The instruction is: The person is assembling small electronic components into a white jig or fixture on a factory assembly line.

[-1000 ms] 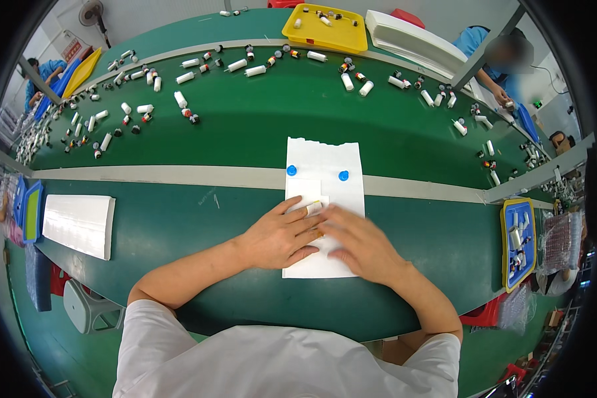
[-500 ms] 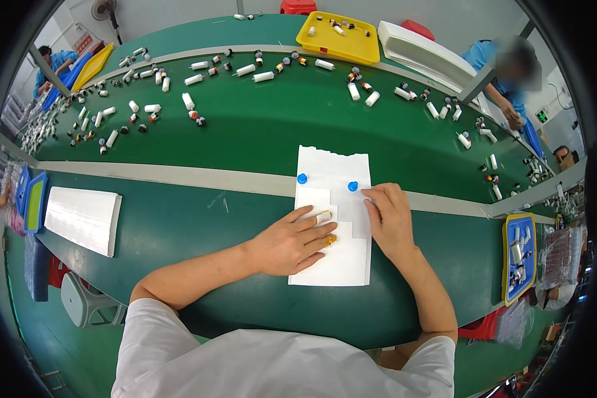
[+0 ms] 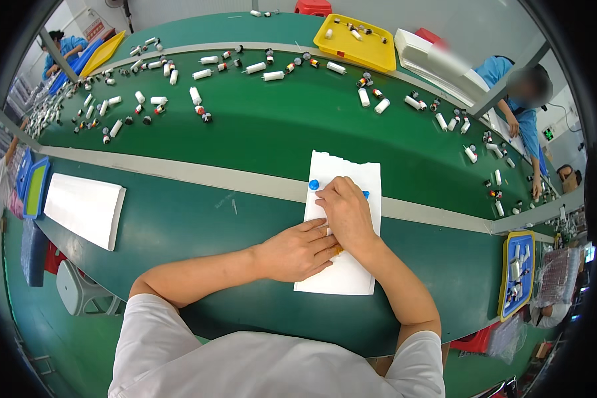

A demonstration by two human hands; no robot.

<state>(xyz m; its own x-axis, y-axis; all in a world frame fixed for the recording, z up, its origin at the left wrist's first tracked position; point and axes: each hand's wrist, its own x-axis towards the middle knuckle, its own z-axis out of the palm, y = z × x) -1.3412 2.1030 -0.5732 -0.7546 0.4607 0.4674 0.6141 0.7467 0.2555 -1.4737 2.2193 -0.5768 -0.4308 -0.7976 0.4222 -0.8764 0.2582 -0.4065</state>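
- The left hand (image 3: 297, 251) lies palm down and flat, its fingers a little spread and pointing right; it rests on the paper with nothing visible in its grasp.
- A white band and something yellow-orange (image 3: 339, 249) show at its fingers (too small to make out well).
- The right hand (image 3: 349, 213) is arched above, fingers bent and tips drawn close together, pointing left; whether it has hold of anything I cannot tell.
- Under both hands is the white paper (image 3: 331, 278), torn along its far edge, reaching from the near tabletop across the pale strip (image 3: 179, 171) onto the green surface beyond.
- Two blue knobs sit on its farther part: the left knob (image 3: 314, 185) in plain view just beside the right fingertips, the right knob (image 3: 366, 194) partly covered by that hand.
- The dark green tabletop (image 3: 179, 225) carries a white slab (image 3: 83, 212) toward the left end and, at the right end, a blue tray (image 3: 513, 308) of white cylinders inside a yellow rim.
- Past the strip, white cylinders (image 3: 272, 76) and small dark pieces are scattered over the brighter green surface (image 3: 278, 132).
- Farther off stand a yellow tray (image 3: 345, 50) and a long white trough (image 3: 438, 66); a co-worker in blue (image 3: 527, 126) is at the right.
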